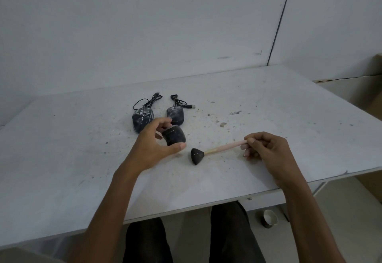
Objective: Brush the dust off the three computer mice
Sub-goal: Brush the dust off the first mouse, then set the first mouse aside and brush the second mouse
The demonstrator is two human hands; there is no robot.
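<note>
Three dusty black mice lie mid-table. My left hand (pixel 154 146) grips the nearest mouse (pixel 173 137) between thumb and fingers, lifted and tilted. Behind it, a wired mouse (pixel 142 120) sits at the left and another wired mouse (pixel 176 114) at the right, their cables bundled toward the wall. My right hand (pixel 266 149) holds the pink end of a brush (pixel 217 150). The brush's dark bristle head (pixel 196 156) points left and rests near the tabletop, just right of the held mouse and apart from it.
The grey table (pixel 268 101) is speckled with dust and crumbs around the mice. A wall stands close behind. The table's front edge runs above my legs. A small cup (pixel 268 218) sits on the floor at the right, with cardboard boxes (pixel 370 93) beyond the table's right edge.
</note>
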